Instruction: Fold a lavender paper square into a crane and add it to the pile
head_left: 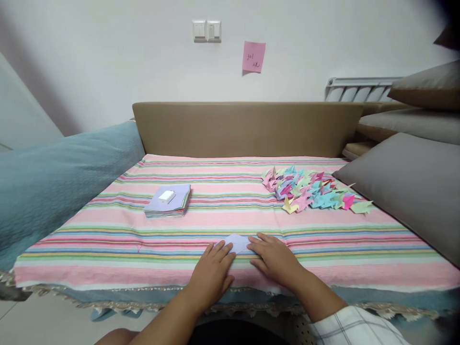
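A pale lavender piece of folded paper (237, 243) lies flat on the striped cloth close in front of me. My left hand (214, 270) rests over its left end with the fingers stretched out. On its right end lie the fingertips of my right hand (271, 255), spread and flat. Neither hand grips the paper; both press or touch it from above. The covered ends of the paper are hidden under my fingers.
At the left sits a stack of coloured paper sheets (168, 203) with a small white block (167, 196) on top. Many folded paper cranes (312, 189) crowd the right side. Grey cushions (406, 182) stand at the right, a blue-covered armrest (72, 167) at the left.
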Available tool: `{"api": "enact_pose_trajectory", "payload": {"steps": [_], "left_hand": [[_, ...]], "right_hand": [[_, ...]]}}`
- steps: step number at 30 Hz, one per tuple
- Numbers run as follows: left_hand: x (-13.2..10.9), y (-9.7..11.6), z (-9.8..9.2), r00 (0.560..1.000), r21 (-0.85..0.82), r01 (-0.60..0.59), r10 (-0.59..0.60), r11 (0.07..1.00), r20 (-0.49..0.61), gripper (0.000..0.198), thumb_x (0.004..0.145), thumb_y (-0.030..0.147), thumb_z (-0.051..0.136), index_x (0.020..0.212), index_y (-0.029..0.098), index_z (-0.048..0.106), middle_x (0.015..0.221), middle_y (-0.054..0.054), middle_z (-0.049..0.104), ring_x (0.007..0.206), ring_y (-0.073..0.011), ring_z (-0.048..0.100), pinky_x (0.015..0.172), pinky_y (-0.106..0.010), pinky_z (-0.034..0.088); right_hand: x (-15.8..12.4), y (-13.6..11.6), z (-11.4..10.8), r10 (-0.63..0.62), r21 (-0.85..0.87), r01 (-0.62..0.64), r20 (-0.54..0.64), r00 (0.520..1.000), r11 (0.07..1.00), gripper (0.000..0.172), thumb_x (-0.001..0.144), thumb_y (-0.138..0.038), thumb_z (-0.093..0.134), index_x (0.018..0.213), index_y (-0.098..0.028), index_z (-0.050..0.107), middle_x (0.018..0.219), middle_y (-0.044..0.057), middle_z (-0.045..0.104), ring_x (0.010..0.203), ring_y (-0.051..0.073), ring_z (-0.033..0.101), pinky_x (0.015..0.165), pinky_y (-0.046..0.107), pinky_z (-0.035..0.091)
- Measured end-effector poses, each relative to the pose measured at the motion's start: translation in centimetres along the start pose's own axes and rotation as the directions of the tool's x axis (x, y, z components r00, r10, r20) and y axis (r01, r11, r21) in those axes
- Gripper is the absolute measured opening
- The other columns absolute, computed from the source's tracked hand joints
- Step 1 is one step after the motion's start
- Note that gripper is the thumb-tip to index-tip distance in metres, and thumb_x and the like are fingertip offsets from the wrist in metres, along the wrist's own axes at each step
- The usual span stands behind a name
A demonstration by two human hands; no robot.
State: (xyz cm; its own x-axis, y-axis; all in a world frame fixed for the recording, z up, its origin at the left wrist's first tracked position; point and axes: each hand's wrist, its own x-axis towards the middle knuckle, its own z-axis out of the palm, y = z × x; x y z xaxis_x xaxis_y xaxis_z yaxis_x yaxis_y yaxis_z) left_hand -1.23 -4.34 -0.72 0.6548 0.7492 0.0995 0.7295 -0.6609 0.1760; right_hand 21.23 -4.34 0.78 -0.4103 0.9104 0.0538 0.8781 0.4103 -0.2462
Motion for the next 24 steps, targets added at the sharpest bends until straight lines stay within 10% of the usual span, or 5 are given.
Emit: {"api": "enact_pose_trajectory", "payload": {"steps": [9,14,24], "left_hand": [[0.0,0.2,-0.2,1.0,0.012,0.009,-0.009,1.0,0.0,0.054,0.075,0.02,0.06,0.127,0.022,0.047,0.142,-0.007,0.042,0.132,-0.0282,0.033,0.11,-0.051,0.024],[0.0,0.1,-0.2,1.0,-0.017,0.015,-0.015,1.0,-0.002,0.05,0.078,0.027,0.06,0.127,0.023,0.048,0.142,-0.006,0.042,0.132,-0.0279,0.033,0.11,-0.051,0.024],[0.2,0.0,-0.1,1.0,-0.024,0.023,-0.022,0.999,0.008,0.05,0.08,0.033,0.058,0.128,0.025,0.046,0.141,-0.005,0.042,0.132,-0.0282,0.033,0.109,-0.052,0.022]], "right_hand": [[-0.4,1.0,-0.9,0.124,-0.078,-0.126,-0.026,0.992,0.989,0.031,0.084,-0.033,0.053,0.111,-0.022,0.062,0.127,0.008,0.056,0.117,0.029,0.047,0.098,0.044,0.032],[0.0,0.5,-1.3,0.173,-0.103,-0.208,-0.272,0.947,0.973,0.024,0.09,-0.032,0.046,0.083,-0.018,0.064,0.085,0.007,0.066,0.088,0.021,0.056,0.094,0.041,0.029],[2.8,-2.4,2.4,-0.116,-0.051,0.107,-0.26,0.959,0.993,0.021,0.089,-0.022,0.047,0.106,-0.023,0.06,0.099,0.004,0.06,0.093,0.019,0.048,0.08,0.032,0.031]]}}
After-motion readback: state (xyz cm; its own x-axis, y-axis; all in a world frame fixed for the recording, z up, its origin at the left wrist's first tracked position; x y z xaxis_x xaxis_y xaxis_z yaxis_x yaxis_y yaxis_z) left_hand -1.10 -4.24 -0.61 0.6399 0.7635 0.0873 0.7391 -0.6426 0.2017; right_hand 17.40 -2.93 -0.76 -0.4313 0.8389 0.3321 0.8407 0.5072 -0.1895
